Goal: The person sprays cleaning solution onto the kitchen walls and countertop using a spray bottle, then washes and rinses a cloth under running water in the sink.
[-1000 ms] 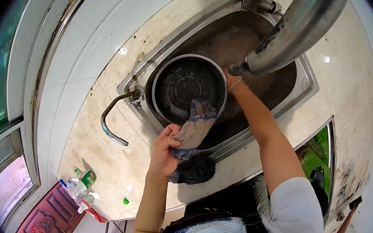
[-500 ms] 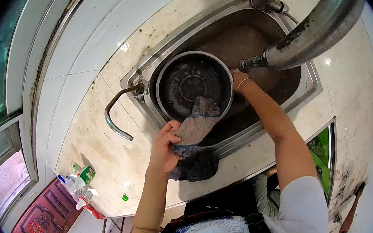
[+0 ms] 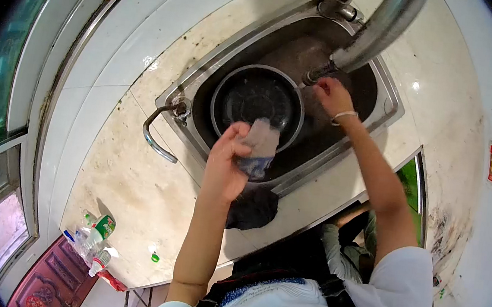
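Note:
My left hand [image 3: 230,161] is closed on a wet grey cloth [image 3: 261,146] with a blue band, held over the near rim of a dark round basin [image 3: 256,103]. The basin stands in the left part of a steel sink [image 3: 392,106]. My right hand [image 3: 331,95] is above the sink, right of the basin, close to the end of the faucet spout [image 3: 319,74]; its fingers are curled and what they hold, if anything, is hidden. A dark cloth [image 3: 253,208] lies on the counter at the sink's near edge.
A curved metal tap [image 3: 154,137] rises at the sink's left corner. Plastic bottles [image 3: 102,229] and a small green cap [image 3: 155,257] are on the counter [image 3: 131,201] at the lower left. A thick metal pipe [image 3: 387,30] crosses above the sink.
My right hand has risen from beside the basin and moved right, its wrist now bent. My left hand has lifted the grey cloth, which hangs shorter and more bunched.

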A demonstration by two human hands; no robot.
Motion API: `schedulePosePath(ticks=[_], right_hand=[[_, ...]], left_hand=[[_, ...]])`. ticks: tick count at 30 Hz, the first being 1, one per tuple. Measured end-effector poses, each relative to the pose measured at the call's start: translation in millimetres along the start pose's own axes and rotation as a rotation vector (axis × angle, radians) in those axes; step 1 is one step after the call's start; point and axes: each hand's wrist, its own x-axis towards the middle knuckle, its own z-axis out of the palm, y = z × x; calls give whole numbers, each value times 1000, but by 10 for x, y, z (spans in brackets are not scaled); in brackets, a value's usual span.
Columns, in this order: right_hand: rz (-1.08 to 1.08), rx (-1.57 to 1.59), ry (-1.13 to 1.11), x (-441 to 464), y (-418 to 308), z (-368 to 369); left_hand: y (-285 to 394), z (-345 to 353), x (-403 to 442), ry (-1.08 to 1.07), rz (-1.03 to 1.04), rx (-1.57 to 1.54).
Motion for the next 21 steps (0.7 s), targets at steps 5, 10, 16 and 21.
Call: schedulePosePath(ticks=[5,10,16,21], right_hand=[[-323,481,5,-834,-698,40],[-344,755,79,-668,-698,337],[310,564,-10,-376,-589,440],[398,621,108,-142,-276,482]], left_hand=[[177,621,169,-212,59,-88],[169,611,277,-223,101,-99],[95,154,509,-58,138,91],[-150,-215,775,172,191,535]])
